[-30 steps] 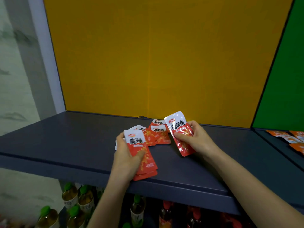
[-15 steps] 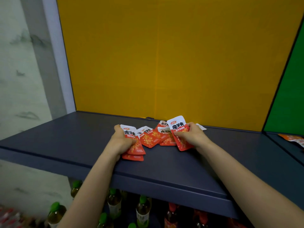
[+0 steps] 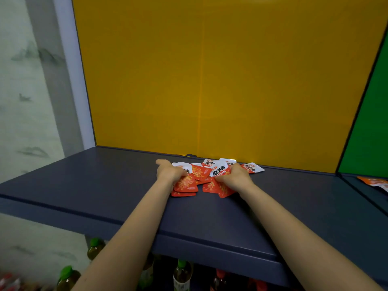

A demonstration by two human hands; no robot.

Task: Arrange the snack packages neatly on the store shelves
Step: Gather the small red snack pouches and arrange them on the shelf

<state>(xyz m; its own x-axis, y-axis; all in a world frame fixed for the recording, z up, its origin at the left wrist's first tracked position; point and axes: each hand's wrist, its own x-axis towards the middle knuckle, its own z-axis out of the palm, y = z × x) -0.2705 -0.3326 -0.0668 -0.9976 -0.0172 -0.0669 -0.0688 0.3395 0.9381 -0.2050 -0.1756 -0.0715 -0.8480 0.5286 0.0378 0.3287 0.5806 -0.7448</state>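
So the red-and-white foil snack packets point(image 3: 200, 172) are piled at the back of the dark blue flat shelf point(image 3: 105, 185). The left hand point(image 3: 169, 172) grips a little stack of them, and the right hand point(image 3: 238, 177) is curled round another couple.

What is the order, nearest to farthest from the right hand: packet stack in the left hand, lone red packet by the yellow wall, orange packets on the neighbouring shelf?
1. Lone red packet, just right of the right hand.
2. Packet stack in the left hand, to the left.
3. Orange packets, far off to the right.
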